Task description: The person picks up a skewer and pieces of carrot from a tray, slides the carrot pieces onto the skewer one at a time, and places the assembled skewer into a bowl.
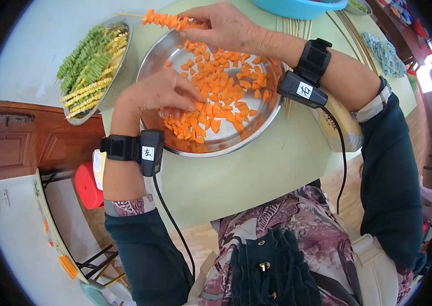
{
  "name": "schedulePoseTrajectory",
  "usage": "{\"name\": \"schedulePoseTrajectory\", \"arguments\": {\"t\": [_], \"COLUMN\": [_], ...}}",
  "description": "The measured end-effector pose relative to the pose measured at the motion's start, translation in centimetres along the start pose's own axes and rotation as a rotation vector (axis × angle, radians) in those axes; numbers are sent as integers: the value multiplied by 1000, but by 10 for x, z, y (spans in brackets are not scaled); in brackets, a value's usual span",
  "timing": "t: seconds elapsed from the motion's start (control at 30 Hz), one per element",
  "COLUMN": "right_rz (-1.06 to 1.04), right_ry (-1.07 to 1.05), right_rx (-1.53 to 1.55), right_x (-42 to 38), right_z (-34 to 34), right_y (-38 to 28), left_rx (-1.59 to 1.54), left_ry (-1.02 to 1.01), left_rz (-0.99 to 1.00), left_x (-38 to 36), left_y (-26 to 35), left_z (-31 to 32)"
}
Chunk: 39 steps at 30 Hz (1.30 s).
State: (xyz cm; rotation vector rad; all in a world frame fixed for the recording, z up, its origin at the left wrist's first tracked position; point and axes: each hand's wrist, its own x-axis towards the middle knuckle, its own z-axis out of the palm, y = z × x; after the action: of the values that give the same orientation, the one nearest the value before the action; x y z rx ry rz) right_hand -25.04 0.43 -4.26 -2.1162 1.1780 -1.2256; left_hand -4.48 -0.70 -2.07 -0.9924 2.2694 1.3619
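Observation:
A round metal basin on the pale green table holds many small orange carrot pieces. Over its far rim, my right hand grips a wooden skewer threaded with carrot pieces; the skewer's bare end points left. My left hand is low over the basin's left side, thumb and fingers bent together among the carrot pieces. What its fingertips hold, if anything, is hidden.
At the left, a metal bowl holds skewers of green and yellow pieces. Bare wooden sticks lie beyond my right wrist. A blue basin stands at the far edge, and a yellow package lies under my right forearm.

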Motion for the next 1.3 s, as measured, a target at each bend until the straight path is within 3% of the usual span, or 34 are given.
{"name": "schedulePoseTrajectory", "arguments": {"t": [0.07, 0.17, 0.23, 0.27, 0.33, 0.47, 0.63, 0.8, 0.9, 0.97, 1.17, 1.3], "right_rz": [-112, -113, -74, -35, -46, -113, -52, 44, 98, 202, 350, 284], "right_ry": [61, 75, 48, 21, 40, 96, 53, 9, 3, 90, -106, -242], "right_rx": [-238, -177, -118, -59, -43, -137, -82, -34, 147, 235, 440, 355], "right_x": [3, 3, 1, 0, -1, 2, 0, -2, 1, 1, -4, -4], "right_z": [4, 5, 0, -2, -1, 1, -1, -12, -14, -15, -5, 3], "right_y": [7, 9, 4, 1, 0, 4, 4, -16, -14, -14, -10, -13], "left_rx": [10, 36, 67, 66, 44, 46, 64, -147, -285, -380, -586, -674], "left_ry": [-72, -80, 243, 244, 448, 621, 823, 885, 904, 913, 879, 743], "left_rz": [-61, -9, 73, 72, 122, 192, 167, 200, 253, 313, 310, 285], "left_x": [1, 6, 8, 8, 8, 6, 10, 7, 8, 9, 6, -5], "left_y": [1, -3, -6, -9, -18, -29, -34, -28, -33, -33, -22, -8], "left_z": [2, 3, 1, -1, -6, -10, -18, -22, -23, -22, -19, -16]}}
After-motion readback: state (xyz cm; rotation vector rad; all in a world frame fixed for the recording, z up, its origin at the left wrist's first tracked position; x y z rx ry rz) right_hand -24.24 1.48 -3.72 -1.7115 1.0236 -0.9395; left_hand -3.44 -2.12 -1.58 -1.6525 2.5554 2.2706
